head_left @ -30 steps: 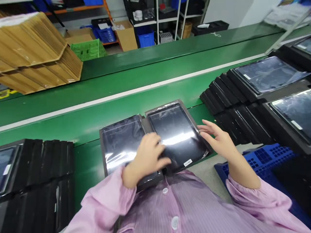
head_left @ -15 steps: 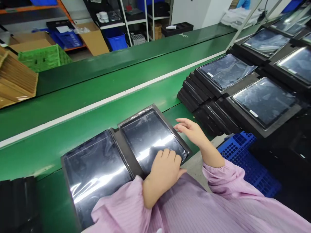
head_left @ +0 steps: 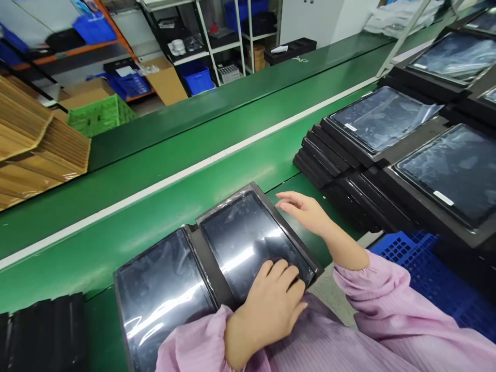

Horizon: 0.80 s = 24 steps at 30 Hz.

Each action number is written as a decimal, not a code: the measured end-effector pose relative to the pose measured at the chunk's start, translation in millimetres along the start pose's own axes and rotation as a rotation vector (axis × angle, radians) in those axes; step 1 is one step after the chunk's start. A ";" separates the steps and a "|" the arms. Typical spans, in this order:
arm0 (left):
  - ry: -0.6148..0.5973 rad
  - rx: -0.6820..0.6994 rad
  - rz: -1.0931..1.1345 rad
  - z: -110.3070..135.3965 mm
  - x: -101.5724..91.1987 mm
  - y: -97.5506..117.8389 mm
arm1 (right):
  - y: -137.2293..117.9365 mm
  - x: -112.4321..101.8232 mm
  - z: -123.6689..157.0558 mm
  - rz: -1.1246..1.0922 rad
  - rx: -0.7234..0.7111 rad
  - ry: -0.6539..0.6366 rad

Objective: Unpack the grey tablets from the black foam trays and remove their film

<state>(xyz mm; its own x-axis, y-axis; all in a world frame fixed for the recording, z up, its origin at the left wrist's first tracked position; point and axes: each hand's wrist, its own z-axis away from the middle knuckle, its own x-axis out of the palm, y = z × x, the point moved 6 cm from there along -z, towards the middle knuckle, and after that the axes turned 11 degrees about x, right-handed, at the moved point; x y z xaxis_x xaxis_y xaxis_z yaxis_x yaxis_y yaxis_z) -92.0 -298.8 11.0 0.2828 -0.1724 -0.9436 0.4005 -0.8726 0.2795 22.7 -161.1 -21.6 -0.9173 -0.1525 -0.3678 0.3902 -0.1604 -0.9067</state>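
Note:
A black tray (head_left: 207,258) with two recesses lies tilted across the green work surface in front of me. In its right recess is a dark, glossy screen panel (head_left: 242,235) with clear film over it. Another screen panel (head_left: 163,287) fills the left recess, partly covered by my sleeve. My left hand (head_left: 273,297) rests over the near right part of the right panel, its bent fingers slightly apart and grasping nothing visible. Just off the tray's right edge, my right hand (head_left: 302,209) hovers with loosely curved fingers and a thumb apart, holding nothing.
Stacked black trays (head_left: 349,160) with film-covered screens stand on the right, above a blue crate (head_left: 411,268). More black trays (head_left: 46,330) are at the lower left. Brown cardboard dividers (head_left: 42,139) and a green crate (head_left: 101,114) sit beyond the green conveyor (head_left: 163,191).
The view has shifted, so the tray and stacks sit elsewhere in the frame. My left hand's fingers have spread slightly over the panel's near edge. My right hand stays beside the tray.

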 end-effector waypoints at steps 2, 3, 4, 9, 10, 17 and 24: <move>0.010 0.045 -0.018 13.1 -2.5 5.1 | -24.0 12.9 -24.3 0.167 -0.125 -0.015; 0.032 0.050 -0.023 20.1 -3.4 6.2 | -34.7 20.8 -36.7 0.261 -0.185 -0.027; 0.064 0.031 -0.023 27.2 -4.3 5.3 | -43.1 29.6 -48.8 0.353 -0.233 -0.050; 0.376 -0.327 0.005 68.0 -20.3 -22.8 | -56.0 63.4 -82.5 0.560 -0.381 -0.171; 0.438 -0.419 0.039 77.4 -22.9 -29.6 | -58.6 64.1 -79.3 0.558 -0.432 -0.139; 0.829 -0.931 0.627 139.4 -8.1 -50.6 | -88.0 43.7 57.0 0.265 -0.906 -0.761; 0.847 -0.904 1.048 150.6 -11.2 -53.2 | -50.6 -8.8 65.2 0.263 -0.734 -0.418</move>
<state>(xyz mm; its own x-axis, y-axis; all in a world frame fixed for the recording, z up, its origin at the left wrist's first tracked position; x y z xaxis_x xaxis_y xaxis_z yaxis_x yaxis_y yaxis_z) -247.7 -319.3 -20.0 0.9977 0.0683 -0.0046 0.0011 0.0514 0.9987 16.2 -215.2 41.0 -0.6448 -0.4632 -0.6080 0.3033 0.5751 -0.7598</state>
